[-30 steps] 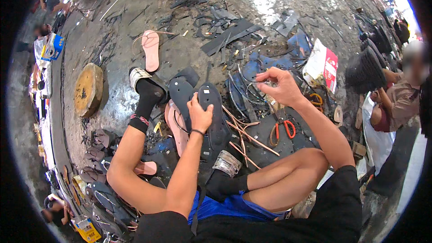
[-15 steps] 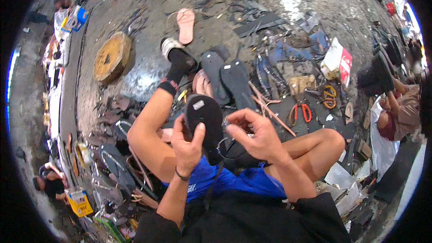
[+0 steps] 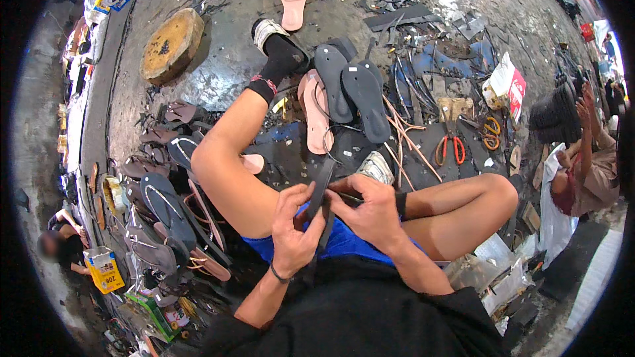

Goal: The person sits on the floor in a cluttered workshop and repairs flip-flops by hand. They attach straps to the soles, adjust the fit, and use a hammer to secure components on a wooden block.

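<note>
One sole [image 3: 322, 182] tilts nearly edge-on above the near lap [image 3: 347, 243], pinched in the grip of the left hand [image 3: 294, 230], while the right hand [image 3: 372, 210] bunches at its right face, its grip too hidden to tell; best brace the sole firmly left-handed and work squarely.

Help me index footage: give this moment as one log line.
left hand: holds dark sole | right hand: at its edge | floor: orange-handled tool, pink sandal
</note>
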`<control>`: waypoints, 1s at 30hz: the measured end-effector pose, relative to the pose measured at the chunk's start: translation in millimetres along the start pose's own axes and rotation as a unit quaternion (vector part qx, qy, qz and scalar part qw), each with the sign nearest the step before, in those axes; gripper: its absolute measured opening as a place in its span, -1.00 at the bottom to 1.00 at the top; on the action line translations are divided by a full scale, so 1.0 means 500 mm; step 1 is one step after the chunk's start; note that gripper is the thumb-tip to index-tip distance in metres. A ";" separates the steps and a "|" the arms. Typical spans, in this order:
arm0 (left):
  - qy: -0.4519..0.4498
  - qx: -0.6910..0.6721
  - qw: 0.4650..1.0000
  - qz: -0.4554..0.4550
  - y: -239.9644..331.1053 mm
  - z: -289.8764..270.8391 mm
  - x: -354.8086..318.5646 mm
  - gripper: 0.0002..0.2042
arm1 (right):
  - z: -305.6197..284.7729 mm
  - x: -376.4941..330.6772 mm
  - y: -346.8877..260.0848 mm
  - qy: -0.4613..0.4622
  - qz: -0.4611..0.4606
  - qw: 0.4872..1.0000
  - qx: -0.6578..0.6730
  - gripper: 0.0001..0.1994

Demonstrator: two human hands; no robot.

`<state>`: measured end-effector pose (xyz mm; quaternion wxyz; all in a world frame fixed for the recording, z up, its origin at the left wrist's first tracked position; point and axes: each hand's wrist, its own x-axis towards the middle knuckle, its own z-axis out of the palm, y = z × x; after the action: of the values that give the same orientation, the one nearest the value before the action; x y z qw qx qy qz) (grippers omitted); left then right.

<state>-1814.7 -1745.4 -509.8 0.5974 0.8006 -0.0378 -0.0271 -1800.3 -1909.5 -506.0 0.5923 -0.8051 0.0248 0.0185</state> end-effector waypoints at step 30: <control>-0.084 -0.051 0.994 -0.040 -0.011 0.005 -0.003 -0.64 | 0.002 -0.066 0.045 -0.009 -0.075 0.994 -0.085 -0.84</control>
<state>-1816.5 -1746.1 -516.0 0.6306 0.7648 -0.0544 -0.1204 -1834.4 -1914.9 -525.9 0.5218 -0.8519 -0.0422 -0.0168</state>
